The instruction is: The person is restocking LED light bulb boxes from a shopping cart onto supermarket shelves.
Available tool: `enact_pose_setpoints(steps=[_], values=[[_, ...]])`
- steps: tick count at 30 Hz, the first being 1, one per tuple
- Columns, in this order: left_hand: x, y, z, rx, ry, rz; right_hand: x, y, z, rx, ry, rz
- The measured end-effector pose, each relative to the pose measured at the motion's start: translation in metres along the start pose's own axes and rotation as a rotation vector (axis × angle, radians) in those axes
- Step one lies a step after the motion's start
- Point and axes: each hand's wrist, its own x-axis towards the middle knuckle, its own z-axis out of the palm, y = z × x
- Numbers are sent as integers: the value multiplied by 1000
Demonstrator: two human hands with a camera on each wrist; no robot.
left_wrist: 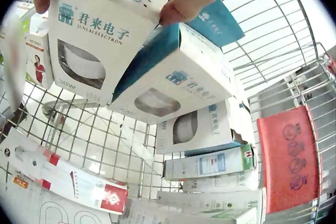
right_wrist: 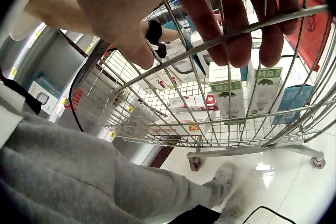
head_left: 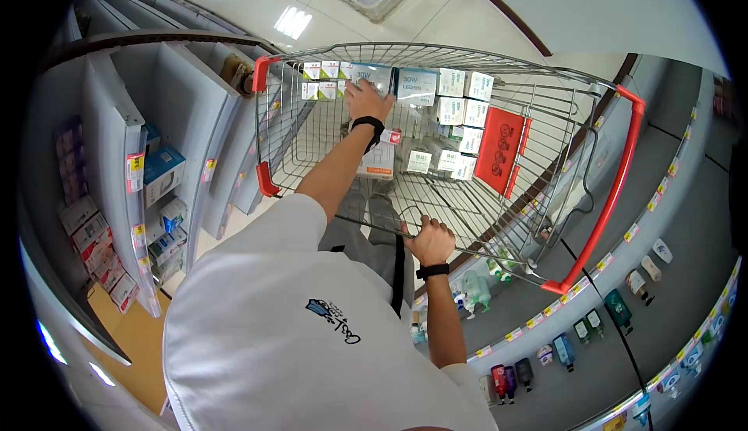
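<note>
My left hand (head_left: 370, 104) reaches down into the shopping cart (head_left: 436, 47) and holds a white-and-blue 30W LED bulb box (left_wrist: 86, 50). In the left wrist view, thumb and fingers grip its top on opposite sides, and a white bulb shows through its cut-out window. A second bulb box (left_wrist: 173, 79) leans tilted right beside it; a third (left_wrist: 202, 127) lies further on. My right hand (head_left: 430, 241) grips the cart's near top rim. In the right wrist view its fingers (right_wrist: 239, 45) hang over the wire on the inner side.
Smaller white boxes (head_left: 450, 111) stand stacked in the cart near a red panel (head_left: 499, 150). A flat box with a red end (left_wrist: 79, 179) lies on the cart floor. Shelves (head_left: 175, 80) line the left; bottles (head_left: 615, 310) stand on shelving at the right. A white basket (head_left: 382, 12) sits ahead.
</note>
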Motion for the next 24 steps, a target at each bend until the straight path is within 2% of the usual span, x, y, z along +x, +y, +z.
enact_pose_setpoints(steps=[4,6,7,12,15,19,24], values=[[-3,5,4,126,27,40,-1,1,0,8,12,-18],[-1,8,-5,48,-110,-45,-1,-1,1,-16,-10,3],[-3,7,-7,47,-39,0,-2,0,1,-14,-11,4],[-15,-12,-38,-58,59,61,-3,-2,0,-36,-22,-6],[-34,-25,-74,-243,161,128,-4,-2,0,-66,-49,5],[-65,-40,-132,-385,207,209,-8,-3,1,-70,2,4],[-98,-74,-189,-396,345,228,-10,-7,-1,-68,-36,19]])
